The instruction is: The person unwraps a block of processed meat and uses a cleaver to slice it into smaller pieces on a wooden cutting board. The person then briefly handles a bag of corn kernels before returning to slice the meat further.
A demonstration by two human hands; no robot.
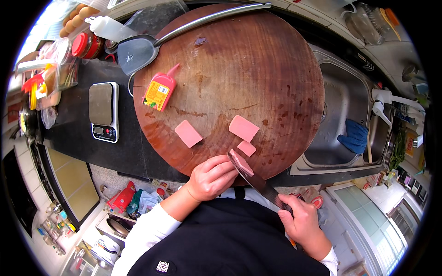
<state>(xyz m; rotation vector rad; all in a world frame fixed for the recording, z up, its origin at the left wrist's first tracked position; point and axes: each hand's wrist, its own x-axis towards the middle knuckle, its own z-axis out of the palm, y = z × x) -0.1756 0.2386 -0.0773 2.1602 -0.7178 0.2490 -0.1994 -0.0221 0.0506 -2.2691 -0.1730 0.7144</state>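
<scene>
My right hand [301, 220] grips the handle of a broad-bladed kitchen knife [259, 186], tilted over the near edge of a round wooden chopping board [228, 76]. A thin pink slice of luncheon meat [242, 163] lies against the blade. The fingers of my left hand [211, 178] reach the blade near its far end; what they pinch there is hidden. Just beyond the knife are a small pink piece [246, 148] and a larger pink block [243, 128]. Another pink block [188, 134] lies farther left. A red package [160, 90] with a yellow label lies behind it.
A metal wok spatula [138, 53] lies across the board's far left rim. On the dark counter at left is a digital kitchen scale [101, 105]. To the right, a steel sink [340, 103] holds a blue cloth [355, 136]. A squeeze bottle [108, 28] and red-lidded jar [86, 45] stand back left.
</scene>
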